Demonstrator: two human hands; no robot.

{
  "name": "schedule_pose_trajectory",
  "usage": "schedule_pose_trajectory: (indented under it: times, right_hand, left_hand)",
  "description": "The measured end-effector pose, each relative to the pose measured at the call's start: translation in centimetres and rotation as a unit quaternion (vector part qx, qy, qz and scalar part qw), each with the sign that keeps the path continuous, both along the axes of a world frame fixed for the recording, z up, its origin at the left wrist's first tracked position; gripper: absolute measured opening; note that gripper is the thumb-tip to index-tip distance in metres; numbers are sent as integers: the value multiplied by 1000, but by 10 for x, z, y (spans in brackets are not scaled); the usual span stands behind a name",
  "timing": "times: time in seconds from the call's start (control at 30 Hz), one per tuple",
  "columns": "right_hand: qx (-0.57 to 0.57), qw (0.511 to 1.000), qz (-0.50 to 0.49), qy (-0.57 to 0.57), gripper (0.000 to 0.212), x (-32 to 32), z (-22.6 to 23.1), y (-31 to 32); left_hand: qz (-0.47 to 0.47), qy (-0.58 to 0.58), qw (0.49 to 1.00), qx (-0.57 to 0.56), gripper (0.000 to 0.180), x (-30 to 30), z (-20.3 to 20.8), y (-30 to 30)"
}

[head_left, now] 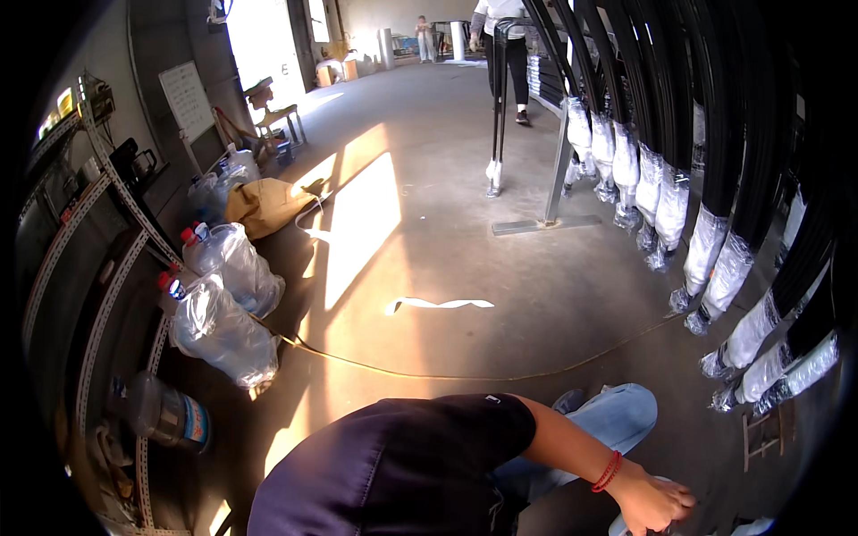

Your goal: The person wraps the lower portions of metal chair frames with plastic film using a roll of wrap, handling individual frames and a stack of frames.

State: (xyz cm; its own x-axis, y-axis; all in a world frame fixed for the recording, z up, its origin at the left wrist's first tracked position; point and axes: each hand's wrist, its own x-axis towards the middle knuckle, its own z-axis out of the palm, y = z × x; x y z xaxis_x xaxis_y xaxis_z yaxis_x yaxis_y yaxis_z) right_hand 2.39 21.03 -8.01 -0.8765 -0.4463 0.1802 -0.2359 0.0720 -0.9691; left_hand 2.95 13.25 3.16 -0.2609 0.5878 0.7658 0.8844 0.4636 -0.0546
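Observation:
My left arm crosses the lower right in a dark short sleeve, with a red bracelet (607,472) on the wrist. At its end my left hand (657,505) is closed, its fingers curled; what they grip is hidden. Something pale (618,527) shows just below this hand, cut off by the lower edge. Beyond the arm is my bent knee in light blue jeans (617,418). My right hand is out of view. Nearest on the right hang long black strips (715,134), their lower ends bound in clear plastic wrap (728,277).
A thin yellowish cord (447,376) runs across the floor from bagged water bottles (223,330) to the right. A white strip (442,304) lies beyond it. Metal shelving (67,241) lines the left; a stand's foot (545,225) juts out. One person (507,54) stands farther off.

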Motion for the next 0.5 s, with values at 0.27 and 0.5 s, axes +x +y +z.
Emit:
schedule_pose_trajectory:
  times: [0.27,0.5]
  right_hand:
    - [-6,1000,6,-10,88,5,-4,0]
    - [-12,1000,-3,-15,88,8,-6,6]
  left_hand:
    - [-83,-227,968,63,48,-35,-18,4]
    - [-83,-320,940,88,47,-45,-31,10]
